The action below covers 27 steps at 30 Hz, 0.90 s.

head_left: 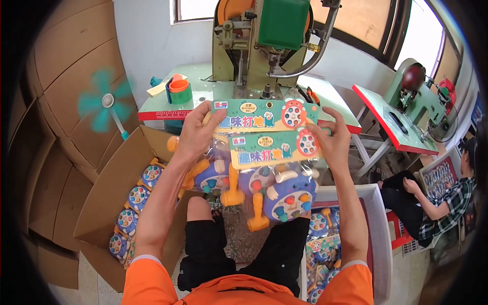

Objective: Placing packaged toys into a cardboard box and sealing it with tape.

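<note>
In front of me I hold up a few bagged toys, each under a green and cream header card. Through the clear plastic a blue animal-shaped toy with coloured knobs shows, beside a yellow-orange toy hammer. My left hand grips the left end of the rear header card, thumb in front. With its fingers closed on the right ends of the cards is my right hand. The front card overlaps the lower part of the rear one. Some bags behind are partly hidden.
At my left stands an open cardboard box with several like toys; at right, a white bin holds more. Ahead is a bench-mounted press machine. A green fan spins at left. A co-worker sits far right.
</note>
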Tool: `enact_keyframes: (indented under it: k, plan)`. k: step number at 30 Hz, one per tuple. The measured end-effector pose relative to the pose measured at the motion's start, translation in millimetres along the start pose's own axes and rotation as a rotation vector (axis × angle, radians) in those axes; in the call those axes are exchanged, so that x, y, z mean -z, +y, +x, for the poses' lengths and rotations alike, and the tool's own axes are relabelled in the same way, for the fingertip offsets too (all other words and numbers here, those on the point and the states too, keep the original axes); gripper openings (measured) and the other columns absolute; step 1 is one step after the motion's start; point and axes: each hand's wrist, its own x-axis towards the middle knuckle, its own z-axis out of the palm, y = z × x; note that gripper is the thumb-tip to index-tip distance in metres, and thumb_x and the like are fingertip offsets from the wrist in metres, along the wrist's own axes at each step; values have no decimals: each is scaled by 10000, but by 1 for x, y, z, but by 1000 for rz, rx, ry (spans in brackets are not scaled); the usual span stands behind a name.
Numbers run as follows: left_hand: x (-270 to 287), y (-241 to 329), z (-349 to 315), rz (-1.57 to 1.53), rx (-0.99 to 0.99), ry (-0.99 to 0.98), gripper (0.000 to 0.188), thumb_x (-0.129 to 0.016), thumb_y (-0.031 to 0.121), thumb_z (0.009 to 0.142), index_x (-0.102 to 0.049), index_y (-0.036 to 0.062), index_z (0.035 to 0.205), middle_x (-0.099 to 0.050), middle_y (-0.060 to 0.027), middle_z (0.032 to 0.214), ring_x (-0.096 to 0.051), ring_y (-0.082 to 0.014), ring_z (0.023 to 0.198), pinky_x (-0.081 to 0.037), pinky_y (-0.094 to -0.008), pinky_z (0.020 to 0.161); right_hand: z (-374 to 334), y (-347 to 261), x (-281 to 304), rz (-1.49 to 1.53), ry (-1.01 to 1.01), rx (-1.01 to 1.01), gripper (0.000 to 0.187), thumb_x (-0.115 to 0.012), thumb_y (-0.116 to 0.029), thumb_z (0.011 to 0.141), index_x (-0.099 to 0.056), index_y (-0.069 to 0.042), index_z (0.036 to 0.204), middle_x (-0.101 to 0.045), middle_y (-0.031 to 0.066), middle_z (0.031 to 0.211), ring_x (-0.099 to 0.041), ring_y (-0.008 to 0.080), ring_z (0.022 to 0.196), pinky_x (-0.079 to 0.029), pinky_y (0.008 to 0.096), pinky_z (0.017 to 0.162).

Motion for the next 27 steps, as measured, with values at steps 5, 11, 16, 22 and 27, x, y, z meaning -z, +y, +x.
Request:
enact_keyframes:
  k: [5,11,16,22,27]
  plan:
    - [-1,-8,-31,-18,-18,5,348,-612,145,995,-558,53,1325,-682,-30,1028,-595,-53,909,-494,-231,799,-17,4,24,236,1,11,275,-741,-31,866,-637,31,1114,-675,-2,751,-602,23,670,-449,181,581]
    - [-12,-10,-39,165,-128,-104,483,-591,68,972,-471,75,1440,-680,-54,1133,-595,-85,1020,-477,-253,913,15,-6,20,435,35,-158,177,-728,-22,876,-654,14,1032,-676,-3,754,-592,28,646,-451,182,573]
    - [-27,1,-45,217,-315,-133,427,-557,5,955,-544,52,1380,-683,-43,1152,-601,-91,1056,-474,-250,946,32,16,-7,450,18,-184,134,-727,-22,878,-656,7,988,-678,5,758,-599,42,646,-461,186,574]
    - [-18,-4,-22,110,-75,-239,322,-527,-39,944,-639,10,1242,-677,-51,1153,-612,-87,1031,-500,-236,894,47,26,-23,520,-48,-292,186,-711,-37,895,-660,17,1065,-692,27,825,-609,53,675,-470,188,581]
    - [-10,-29,16,-168,17,-182,275,-520,-50,938,-677,10,1156,-681,-63,1127,-629,-89,989,-536,-230,838,32,31,-28,810,-3,-475,328,-656,-39,922,-606,35,1237,-688,67,929,-640,97,734,-517,223,634]
